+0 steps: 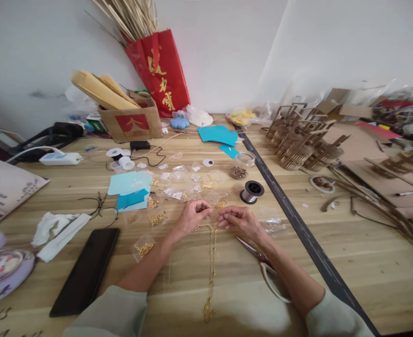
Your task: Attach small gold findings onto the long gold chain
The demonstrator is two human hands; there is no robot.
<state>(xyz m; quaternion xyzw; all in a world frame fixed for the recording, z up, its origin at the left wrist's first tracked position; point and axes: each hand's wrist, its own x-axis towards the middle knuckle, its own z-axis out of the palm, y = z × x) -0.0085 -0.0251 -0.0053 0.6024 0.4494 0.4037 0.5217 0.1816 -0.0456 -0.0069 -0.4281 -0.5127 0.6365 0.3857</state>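
Note:
My left hand (191,214) and my right hand (239,218) meet over the wooden table (350,252), fingertips pinched close together. Both hold the top end of a gold bead chain (211,267), which runs from my fingers toward me across the table. Several small clear bags of gold and silver beads (178,187) lie just beyond my hands. Scissors (262,267) lie partly under my right forearm. A spool of clear thread (252,191) stands to the right of the bags.
A black phone (87,271) lies at the left, near white cloth (57,229) and blue paper sheets (131,189). A cardboard box (131,121) and red bag (160,70) stand at the back. Wooden cut-out pieces (301,140) crowd the right.

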